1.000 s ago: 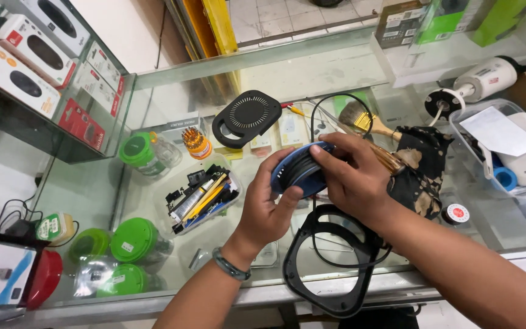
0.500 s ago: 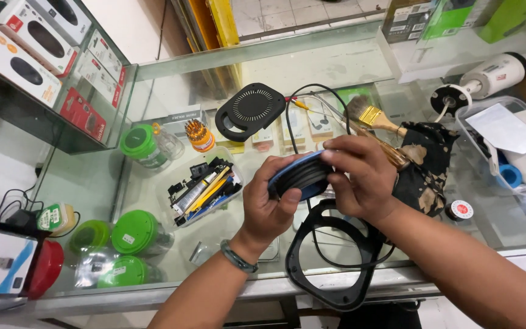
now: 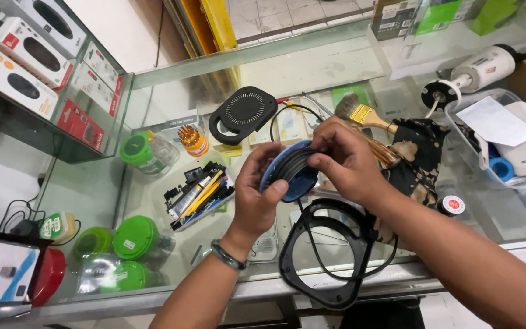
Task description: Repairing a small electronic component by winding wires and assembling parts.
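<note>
At the near edge of the glass counter [image 3: 153, 109], closest to us, a black ring-shaped plastic frame [image 3: 330, 286] lay flat, with a thin black cable [image 3: 312, 244] looping through its opening. Just above it we saw both bare hands raised over the counter, meeting around one object. The left hand [image 3: 257, 195], with a dark bracelet [image 3: 227, 254] on its wrist, was curled closed around the lower left edge of a round blue disc-shaped part [image 3: 290, 170], thumb pressed to its rim. The right hand [image 3: 345, 161] was wrapped over the disc's upper right side, its fingers [image 3: 324, 163] bent onto the dark grooved middle. The blue disc was therefore held in the air between the two hands, tilted on edge, above the centre of the counter.

To the left of the hands we saw a clear tray of small tools [image 3: 199, 192] with yellow and black handles, and nearer the left edge several green lids [image 3: 134, 237] seen through the glass. To the right lay a crumpled black cloth [image 3: 421, 161] and a small round red-and-white tin [image 3: 452, 205].

Farther back sat a black round grille part [image 3: 243, 114], a small orange holder of screwdriver bits [image 3: 193, 140], a green-capped jar [image 3: 144, 152] and a paintbrush [image 3: 360, 116]. At the far right stood a clear bin [image 3: 458, 113] of white devices and a white cylindrical camera [image 3: 482, 68]; at the far left, boxed goods [image 3: 38, 61] filled a glass case.
</note>
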